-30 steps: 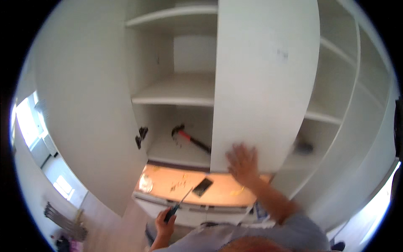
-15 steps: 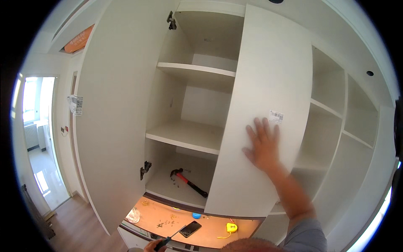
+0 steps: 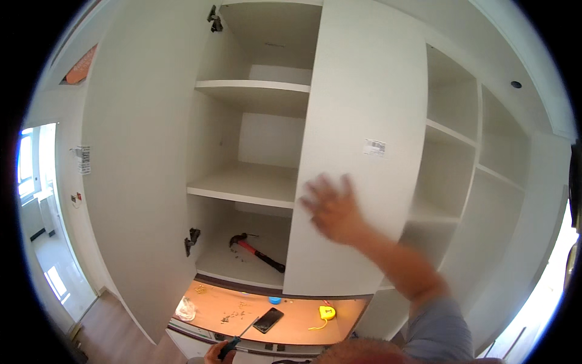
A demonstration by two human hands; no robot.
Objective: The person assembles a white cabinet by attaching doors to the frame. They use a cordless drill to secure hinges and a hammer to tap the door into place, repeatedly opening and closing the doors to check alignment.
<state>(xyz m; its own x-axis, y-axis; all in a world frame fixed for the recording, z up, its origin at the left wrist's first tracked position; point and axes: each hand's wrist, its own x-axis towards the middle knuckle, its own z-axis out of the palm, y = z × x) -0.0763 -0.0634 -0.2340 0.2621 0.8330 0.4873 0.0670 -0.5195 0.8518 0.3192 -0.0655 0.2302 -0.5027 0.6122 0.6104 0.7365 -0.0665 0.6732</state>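
Note:
My right hand [image 3: 334, 212] is spread in front of the white right-hand cabinet door [image 3: 370, 91], near its left edge. Motion blurs its fingertips, and I cannot tell whether they touch the panel. At the lower edge, my left hand [image 3: 213, 354] is closed round the dark handle of a screwdriver [image 3: 231, 344], its shaft pointing up and right. A swung-out white door [image 3: 142, 158] on the left leaves the shelves visible. On the lowest shelf lies a claw hammer [image 3: 259, 252] with a red and black handle, small screws beside it.
Below the cabinet, a lit orange-brown counter [image 3: 285, 330] bears a black phone [image 3: 268, 320], a yellow tape measure [image 3: 327, 312], a blue round item [image 3: 274, 300], a clear plastic bag [image 3: 185, 309] and scattered screws. Dark hinges [image 3: 192, 241] jut from the cabinet side. Open shelving [image 3: 451, 130] stands at right.
My right hand has moved left across the right-hand door, from below its label toward its left edge. The whole view has shifted a little. My left hand still grips the screwdriver.

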